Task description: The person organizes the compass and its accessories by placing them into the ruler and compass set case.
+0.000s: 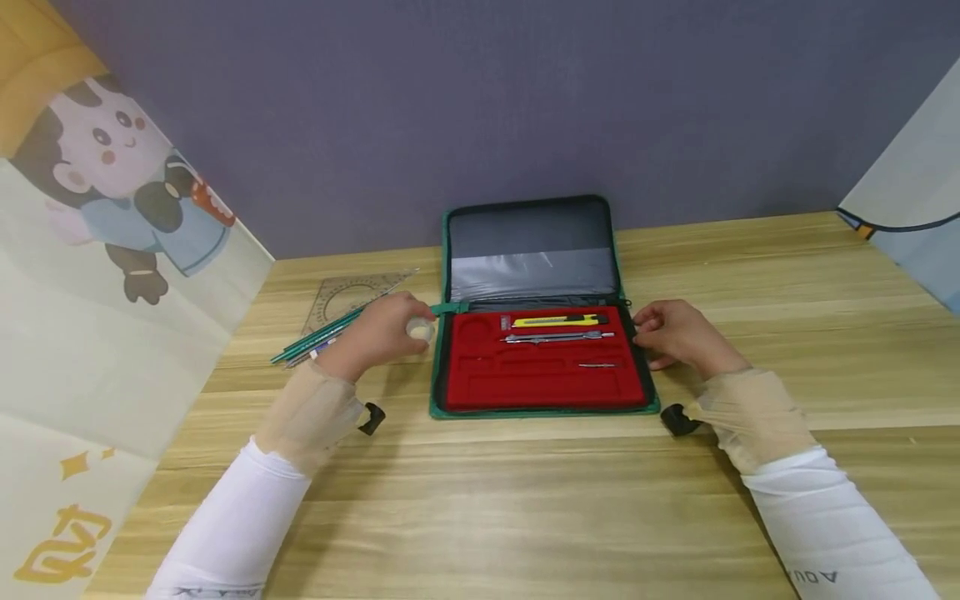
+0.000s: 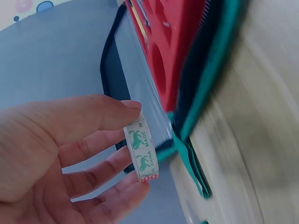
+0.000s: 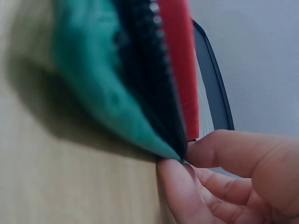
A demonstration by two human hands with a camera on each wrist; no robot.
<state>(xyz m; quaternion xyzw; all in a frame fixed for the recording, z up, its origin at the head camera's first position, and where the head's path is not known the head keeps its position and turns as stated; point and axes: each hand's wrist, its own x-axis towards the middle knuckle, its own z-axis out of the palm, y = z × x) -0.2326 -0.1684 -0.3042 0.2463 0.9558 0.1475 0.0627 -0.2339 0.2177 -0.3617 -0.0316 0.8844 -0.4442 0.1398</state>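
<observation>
Between thumb and fingers of my left hand (image 1: 375,335) is a small roll of clear tape (image 2: 142,148), printed with green animals and "MADE IN CHINA". It is just left of an open green zip case (image 1: 540,412). The right hand (image 1: 681,337) pinches the case's right edge, as the right wrist view (image 3: 180,156) confirms. Inside, a red moulded tray (image 1: 543,387) has several recesses. On the tray are a yellow utility knife (image 1: 551,322), a metal compass (image 1: 558,337), a thin metal piece (image 1: 597,365) and a tiny clear box (image 1: 506,322).
Behind the left hand, green pencils (image 1: 315,341) and a clear set square (image 1: 321,304) with a protractor scale lie on the wooden table (image 1: 510,508). The case's raised lid (image 1: 531,229) stands near the grey-blue back wall (image 1: 525,100). A green strap (image 2: 191,163) sticks out at its left.
</observation>
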